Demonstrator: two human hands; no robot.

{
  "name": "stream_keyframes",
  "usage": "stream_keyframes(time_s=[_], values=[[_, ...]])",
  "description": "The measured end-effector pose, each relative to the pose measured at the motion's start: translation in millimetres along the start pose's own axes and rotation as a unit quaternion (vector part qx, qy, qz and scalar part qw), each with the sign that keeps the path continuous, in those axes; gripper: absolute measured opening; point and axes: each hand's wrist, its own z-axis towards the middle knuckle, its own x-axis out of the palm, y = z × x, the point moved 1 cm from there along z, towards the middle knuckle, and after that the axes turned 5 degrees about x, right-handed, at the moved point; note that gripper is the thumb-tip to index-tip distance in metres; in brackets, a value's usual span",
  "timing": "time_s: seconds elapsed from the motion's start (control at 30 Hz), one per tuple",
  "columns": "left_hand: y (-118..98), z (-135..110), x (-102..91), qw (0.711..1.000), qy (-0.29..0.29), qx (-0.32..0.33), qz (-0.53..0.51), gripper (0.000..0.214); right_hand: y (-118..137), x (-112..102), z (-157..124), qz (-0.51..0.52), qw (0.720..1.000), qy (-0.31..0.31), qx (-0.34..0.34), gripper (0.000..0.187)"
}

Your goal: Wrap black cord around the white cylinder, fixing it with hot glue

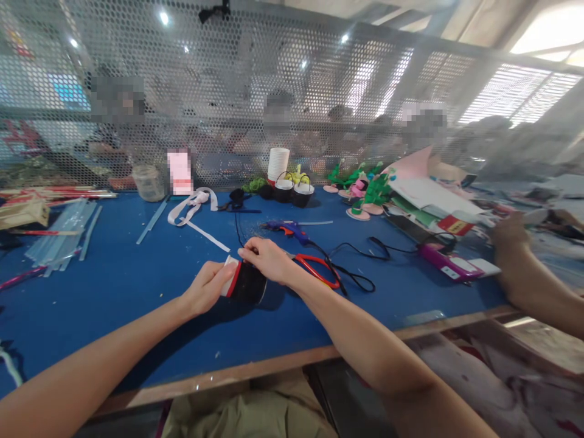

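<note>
My left grip [208,286] holds the black cup [249,286] by its pale rim; the cup is tilted between my two grips, its inside hidden from me. My right grip [268,258] bends over the cup's upper side, and I cannot tell whether it pinches the thin black strand [238,228] just beyond it. Right of that grip, the red-handled scissors [319,261] are partly covered by my wrist. Beyond my right grip, a blue glue gun [294,231] lies on the worktop [182,359]. Far right, another person's arm [524,286] is cut off.
</note>
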Motion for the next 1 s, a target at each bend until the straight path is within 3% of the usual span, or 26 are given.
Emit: stream_keyframes(time_s=[0.47,0.6,0.67,0.73,0.9,1.0], values=[[-3.9,-0.1,-2.5,1.000,-0.014,-0.010,-0.005,0.041,-3.4,1.4,1.1,0.021,0.999,0.021,0.019,0.024],[-1.0,6.3,-6.6,0.991,-0.103,-0.067,-0.057,0.038,-11.1,1.2,4.9,0.086,0.995,-0.005,0.041,0.039],[2.9,10.0,-9.8,0.977,-0.163,-0.098,-0.091,0.036,-11.8,0.1,4.4,0.108,0.994,0.000,0.018,0.041],[6.4,12.2,-12.5,0.970,-0.186,-0.111,-0.108,0.034,-10.3,-0.3,2.0,0.091,0.995,0.029,-0.024,0.037],[9.4,11.3,-15.5,0.981,-0.123,-0.118,-0.087,0.040,-7.0,4.5,-4.3,0.029,0.989,0.121,-0.074,0.041],[9.3,12.5,-16.8,0.973,-0.117,-0.131,-0.146,0.041,-4.1,5.8,-5.6,-0.021,0.993,0.060,-0.094,0.044]])
